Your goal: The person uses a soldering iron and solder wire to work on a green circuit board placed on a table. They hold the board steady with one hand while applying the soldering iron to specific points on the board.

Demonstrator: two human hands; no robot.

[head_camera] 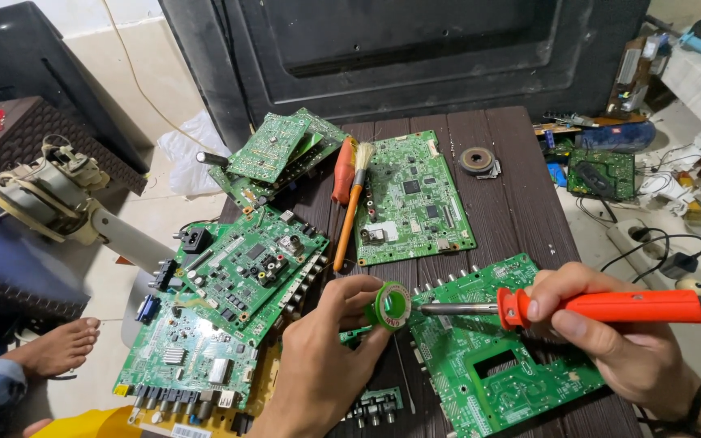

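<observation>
right now the left hand pinches a small green solder spool upright between thumb and fingertips, just above the near edge of the dark wooden table. the right hand is wrapped around the orange handle of a soldering iron, whose long axis runs level from right to left. its metal tip points straight at the spool's right side, nearly touching it, above the left edge of a green circuit board.
</observation>
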